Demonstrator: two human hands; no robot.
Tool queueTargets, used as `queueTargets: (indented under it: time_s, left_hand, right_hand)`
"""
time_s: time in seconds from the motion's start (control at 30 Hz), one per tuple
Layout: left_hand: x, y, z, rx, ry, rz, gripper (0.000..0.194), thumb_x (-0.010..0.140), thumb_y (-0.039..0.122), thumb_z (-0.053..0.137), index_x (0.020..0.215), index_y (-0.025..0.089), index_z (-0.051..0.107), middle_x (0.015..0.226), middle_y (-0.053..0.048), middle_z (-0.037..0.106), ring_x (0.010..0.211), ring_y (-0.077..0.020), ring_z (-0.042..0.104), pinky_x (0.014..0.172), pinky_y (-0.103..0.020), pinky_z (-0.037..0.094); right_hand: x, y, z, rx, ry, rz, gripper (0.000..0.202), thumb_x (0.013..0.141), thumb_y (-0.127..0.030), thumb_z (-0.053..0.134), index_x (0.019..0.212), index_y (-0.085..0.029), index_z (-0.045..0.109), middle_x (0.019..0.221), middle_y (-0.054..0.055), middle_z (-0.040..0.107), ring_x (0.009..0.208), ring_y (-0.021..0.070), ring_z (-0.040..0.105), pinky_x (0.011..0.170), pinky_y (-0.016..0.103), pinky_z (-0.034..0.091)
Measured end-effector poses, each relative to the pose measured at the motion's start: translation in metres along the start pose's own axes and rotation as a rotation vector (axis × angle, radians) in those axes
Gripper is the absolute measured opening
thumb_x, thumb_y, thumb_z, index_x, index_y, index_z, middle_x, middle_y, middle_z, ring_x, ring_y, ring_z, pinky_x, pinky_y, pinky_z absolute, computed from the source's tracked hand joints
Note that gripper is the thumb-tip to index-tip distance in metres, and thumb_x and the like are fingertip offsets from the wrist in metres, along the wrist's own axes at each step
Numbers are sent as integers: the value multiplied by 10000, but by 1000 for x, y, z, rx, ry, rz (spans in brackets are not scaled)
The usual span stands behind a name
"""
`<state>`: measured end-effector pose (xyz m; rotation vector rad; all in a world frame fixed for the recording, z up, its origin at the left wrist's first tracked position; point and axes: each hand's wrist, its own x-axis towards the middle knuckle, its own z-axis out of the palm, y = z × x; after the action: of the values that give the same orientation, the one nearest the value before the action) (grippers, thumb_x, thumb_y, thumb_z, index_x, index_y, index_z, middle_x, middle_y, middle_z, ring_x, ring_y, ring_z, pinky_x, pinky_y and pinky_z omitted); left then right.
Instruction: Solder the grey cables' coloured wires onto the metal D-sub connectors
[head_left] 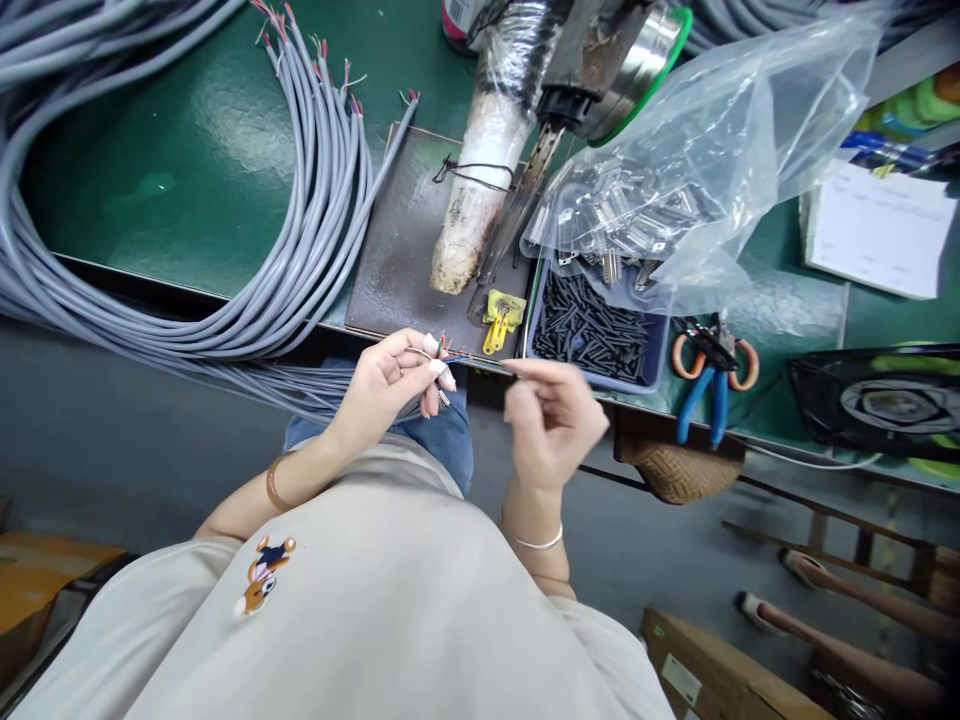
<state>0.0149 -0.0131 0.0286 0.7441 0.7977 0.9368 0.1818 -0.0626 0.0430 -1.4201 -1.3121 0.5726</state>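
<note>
My left hand (397, 380) is closed around the end of a grey cable, near the table's front edge. Thin coloured wires (457, 356) fan out between its thumb and fingers, and a small metallic part (443, 398) shows beneath. To the right, my right hand (551, 420) is closed, its forefinger and thumb at the tip of a wire. Something small and dark seems to be at those fingertips, too small to make out. Just beyond the hands lie a yellow clip (499, 320) and a blue tray (664, 345) of short black tubes.
Grey cables (307, 180) with stripped ends curve across the left. A soldering iron (536, 190) points down beside a white wrapped roll (480, 180) and solder spool (637, 75). A plastic bag of metal connectors (622, 215) overlaps the tray. Pliers (718, 405) and a paper stack (877, 225) lie right.
</note>
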Motion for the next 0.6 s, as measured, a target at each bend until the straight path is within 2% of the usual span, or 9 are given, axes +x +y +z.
queueTargets:
  time_s: [0.07, 0.1, 0.17, 0.23, 0.33, 0.4, 0.47, 0.53, 0.6]
  left_hand:
    - [0, -1, -1, 2, -14, -9, 334, 797, 366, 838, 877, 165, 582, 700, -1, 734, 435, -72, 594, 454, -181, 485]
    - [0, -2, -1, 5, -26, -14, 326, 804, 365, 830, 878, 165, 583, 697, -1, 732, 420, -67, 573, 431, -177, 458]
    - [-1, 0, 0, 20, -58, -9, 287, 828, 350, 802, 870, 169, 583, 671, 5, 718, 383, -49, 506, 385, -163, 384]
    - [-4, 7, 5, 96, -100, 58, 210, 854, 293, 761, 853, 172, 590, 642, 8, 701, 388, -44, 477, 388, -162, 358]
    - [-11, 22, 18, 393, -270, 358, 62, 847, 149, 697, 831, 174, 643, 647, -7, 694, 470, -68, 540, 462, -183, 409]
    - [-15, 27, 27, 567, -520, 585, 126, 830, 68, 630, 829, 185, 676, 653, -6, 698, 498, -76, 549, 490, -195, 412]
    - [-16, 23, 33, 652, -715, 679, 195, 820, 34, 561, 810, 193, 673, 663, -5, 700, 533, -85, 558, 515, -205, 411]
    - [-15, 14, 35, 656, -783, 605, 192, 811, 36, 535, 785, 185, 655, 664, -6, 689, 535, -79, 530, 513, -202, 394]
    - [-11, 3, 31, 575, -671, 432, 132, 793, 64, 574, 751, 176, 629, 644, 3, 662, 494, -61, 472, 479, -188, 359]
  right_hand:
    - [2, -4, -11, 90, 125, -35, 172, 981, -396, 623, 1099, -271, 628, 581, -67, 580, 411, 96, 462, 430, 261, 346]
    - [3, -8, -18, 111, 124, -51, 166, 987, -359, 618, 1131, -280, 597, 615, -63, 633, 409, 100, 500, 429, 256, 382]
    - [6, -16, -35, 81, -28, -57, 149, 985, -282, 624, 1129, -281, 586, 752, -30, 754, 453, 112, 605, 451, 252, 464]
    - [11, -23, -54, -43, -272, -71, 59, 967, -239, 649, 1011, -263, 617, 817, -10, 792, 600, 145, 724, 542, 260, 549]
    - [25, -24, -78, -356, -474, -167, 143, 932, -249, 697, 823, -246, 605, 647, -50, 709, 520, 107, 650, 514, 226, 469]
    - [39, -14, -88, -653, -402, -197, 171, 917, -278, 700, 793, -236, 591, 555, -63, 609, 450, 98, 547, 500, 244, 382]
    - [60, 4, -94, -997, -241, -123, 126, 927, -274, 652, 823, -223, 603, 604, -17, 634, 515, 141, 570, 556, 283, 354]
    - [83, 28, -95, -1176, -109, -42, 79, 938, -254, 591, 881, -205, 615, 667, 31, 659, 603, 188, 610, 621, 309, 374]
    - [107, 52, -94, -1196, -29, -16, 100, 953, -266, 551, 963, -195, 621, 777, 72, 697, 698, 224, 645, 680, 332, 415]
